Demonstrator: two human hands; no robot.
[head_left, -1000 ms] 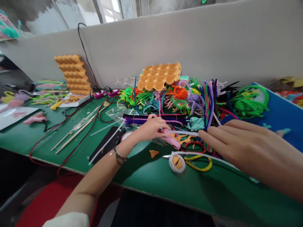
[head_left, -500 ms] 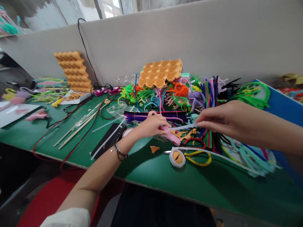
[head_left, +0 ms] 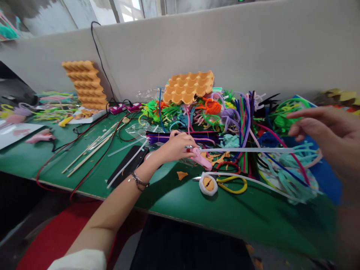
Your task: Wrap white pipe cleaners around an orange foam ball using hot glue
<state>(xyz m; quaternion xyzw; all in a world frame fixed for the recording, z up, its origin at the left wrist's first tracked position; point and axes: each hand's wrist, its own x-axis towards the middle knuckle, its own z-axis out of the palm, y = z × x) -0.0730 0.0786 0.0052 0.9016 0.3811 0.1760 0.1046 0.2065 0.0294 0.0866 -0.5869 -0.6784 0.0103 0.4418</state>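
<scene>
The left hand (head_left: 176,147) gripped a pink glue gun (head_left: 201,159) (nozzle hidden), while the blurred right hand (head_left: 326,129) hung half open, cut off at the frame's edge.

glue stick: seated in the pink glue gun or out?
In. The glue stick runs straight from the back of the pink glue gun, held by the left hand, toward the right hand.

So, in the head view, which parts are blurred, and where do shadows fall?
Head view: the right hand at the right edge is blurred by motion, the left hand on the pink glue gun is sharp; the left arm throws a dark shadow on the green table; straight edges bow toward the corners.
</scene>
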